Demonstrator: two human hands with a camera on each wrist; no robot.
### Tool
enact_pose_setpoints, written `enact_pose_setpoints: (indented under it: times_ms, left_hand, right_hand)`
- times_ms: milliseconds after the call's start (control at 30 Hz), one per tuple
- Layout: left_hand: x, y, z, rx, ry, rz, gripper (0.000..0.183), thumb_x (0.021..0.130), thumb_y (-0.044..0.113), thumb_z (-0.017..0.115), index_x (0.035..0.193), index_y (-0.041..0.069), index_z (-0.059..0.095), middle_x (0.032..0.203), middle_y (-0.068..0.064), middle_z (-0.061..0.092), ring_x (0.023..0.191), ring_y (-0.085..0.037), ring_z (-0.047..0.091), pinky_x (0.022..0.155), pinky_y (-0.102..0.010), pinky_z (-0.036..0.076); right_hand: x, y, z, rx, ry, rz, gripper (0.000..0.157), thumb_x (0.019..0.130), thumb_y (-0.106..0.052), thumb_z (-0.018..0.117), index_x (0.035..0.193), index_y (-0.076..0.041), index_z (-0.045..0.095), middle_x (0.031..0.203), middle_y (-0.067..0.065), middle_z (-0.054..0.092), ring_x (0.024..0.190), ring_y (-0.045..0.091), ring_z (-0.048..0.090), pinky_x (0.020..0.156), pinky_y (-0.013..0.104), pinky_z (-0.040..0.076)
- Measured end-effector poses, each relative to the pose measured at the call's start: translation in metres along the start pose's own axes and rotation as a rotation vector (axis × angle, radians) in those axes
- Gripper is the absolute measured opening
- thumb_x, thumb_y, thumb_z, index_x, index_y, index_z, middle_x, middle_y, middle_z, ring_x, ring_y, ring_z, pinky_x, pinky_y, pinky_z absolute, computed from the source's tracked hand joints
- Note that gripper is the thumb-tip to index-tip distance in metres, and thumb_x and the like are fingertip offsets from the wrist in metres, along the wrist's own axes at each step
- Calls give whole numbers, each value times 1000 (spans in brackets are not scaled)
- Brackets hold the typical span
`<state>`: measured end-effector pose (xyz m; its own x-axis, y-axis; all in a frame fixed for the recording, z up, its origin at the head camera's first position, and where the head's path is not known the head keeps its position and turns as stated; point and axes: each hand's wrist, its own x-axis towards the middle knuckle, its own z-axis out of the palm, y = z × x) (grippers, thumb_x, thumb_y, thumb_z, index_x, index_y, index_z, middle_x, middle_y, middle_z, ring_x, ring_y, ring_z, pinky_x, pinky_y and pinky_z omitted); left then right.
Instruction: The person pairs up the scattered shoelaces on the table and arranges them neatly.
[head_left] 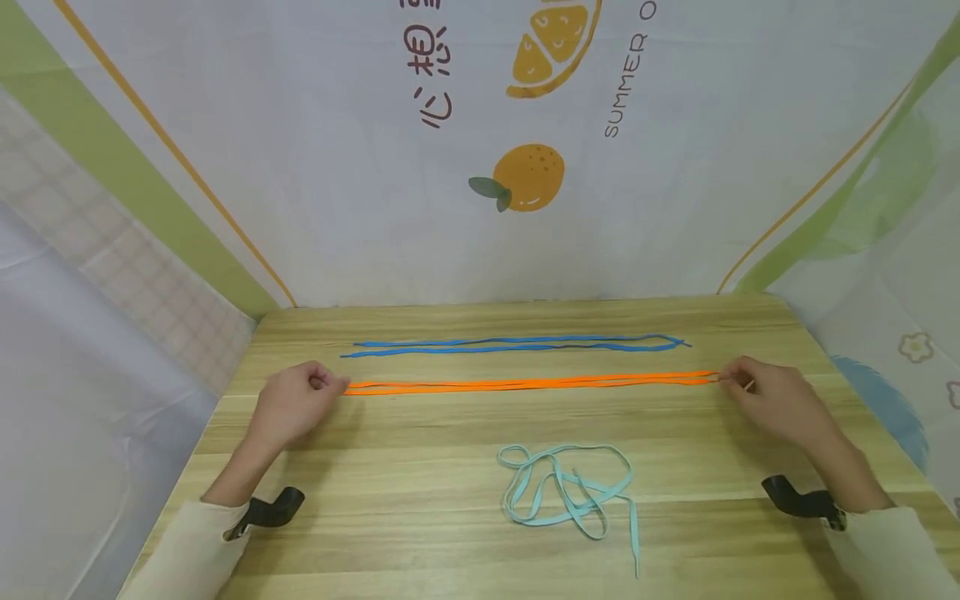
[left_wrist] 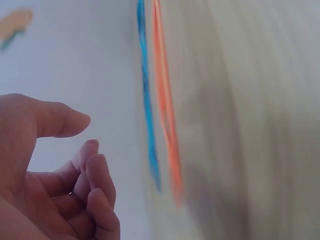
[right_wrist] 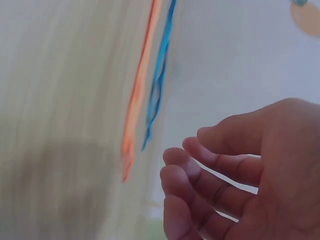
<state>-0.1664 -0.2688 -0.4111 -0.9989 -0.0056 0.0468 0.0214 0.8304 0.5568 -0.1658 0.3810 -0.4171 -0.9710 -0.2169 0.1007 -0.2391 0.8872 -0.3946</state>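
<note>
An orange shoelace (head_left: 525, 384) lies doubled and stretched sideways across the wooden table. My left hand (head_left: 300, 404) is near its left end, and my right hand (head_left: 780, 400) is near its right end. In the left wrist view, thumb and fingertips (left_wrist: 92, 162) are apart, with nothing between them; the orange lace lies away from them. The right wrist view shows loosely bent fingers (right_wrist: 177, 180) holding nothing, also clear of the lace. Behind the orange lace lies a doubled blue shoelace (head_left: 510, 343). A pale mint-green shoelace (head_left: 540, 522) lies in loose loops nearer the front.
The wooden table (head_left: 375, 500) ends at the back against a white printed cloth (head_left: 360, 208). More cloth hangs along both sides. Black curved mounts (head_left: 277, 507) stick out from both wrists above the tabletop.
</note>
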Motion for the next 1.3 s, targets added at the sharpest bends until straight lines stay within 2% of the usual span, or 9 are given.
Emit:
enact_pose_setpoints:
  times_ms: [167, 300, 467, 633, 800, 1000, 1167, 1300]
  left_hand:
    - [-6, 47, 19, -58, 10, 87, 23, 103, 30, 72, 93, 10, 72, 78, 1, 69, 68, -18, 60, 65, -36, 47]
    - [-12, 81, 41, -100, -34, 188, 15, 100, 23, 73, 90, 11, 74, 75, 5, 67, 64, -12, 60, 63, -34, 49]
    - [-23, 114, 71, -102, -98, 305, 14, 98, 21, 79, 85, 16, 74, 74, 12, 64, 62, -5, 59, 63, -31, 51]
    - [-34, 143, 99, -83, -143, 436, 14, 96, 16, 79, 83, 18, 75, 72, 15, 63, 63, -1, 56, 59, -26, 50]
    - [-40, 164, 121, -86, -201, 534, 13, 95, 14, 81, 83, 17, 77, 73, 14, 62, 63, 0, 54, 58, -22, 48]
    - [-36, 184, 143, -50, -312, 640, 6, 97, 16, 83, 92, 15, 86, 77, 16, 63, 70, 2, 52, 64, -18, 45]
    - [-33, 199, 155, 38, -368, 716, 8, 97, 16, 82, 101, 18, 89, 85, 13, 69, 75, 1, 55, 64, -17, 43]
    - [-32, 205, 163, 101, -399, 729, 12, 96, 17, 83, 105, 21, 90, 91, 14, 75, 82, 2, 61, 65, -15, 45]
  right_hand:
    - [-3, -30, 3, 1, 38, -95, 8, 105, -8, 72, 110, -2, 75, 90, -2, 73, 77, 14, 65, 63, 31, 52]
    - [-5, -50, 9, 16, 35, -160, 6, 102, -7, 76, 108, -4, 75, 85, -10, 67, 73, 5, 59, 62, 29, 50]
    - [-7, -74, 21, 32, 38, -261, 8, 96, -2, 80, 102, -7, 75, 84, -15, 66, 72, 2, 57, 61, 27, 51]
    - [-9, -94, 35, 12, 26, -340, 12, 92, 1, 80, 98, -9, 77, 85, -15, 68, 72, 2, 58, 62, 27, 53]
    - [-12, -109, 51, 2, 14, -410, 18, 88, 4, 82, 94, -12, 77, 84, -15, 67, 72, 2, 57, 63, 26, 53]
    - [-13, -121, 63, 17, -55, -447, 19, 86, 4, 81, 90, -15, 77, 83, -15, 66, 72, 0, 56, 63, 25, 52]
    - [-15, -128, 71, 29, -104, -475, 22, 82, 5, 79, 87, -16, 76, 82, -16, 67, 72, 1, 56, 64, 27, 53]
    - [-18, -134, 75, 18, -123, -488, 20, 82, 4, 80, 88, -14, 78, 84, -13, 71, 75, 4, 62, 68, 31, 58]
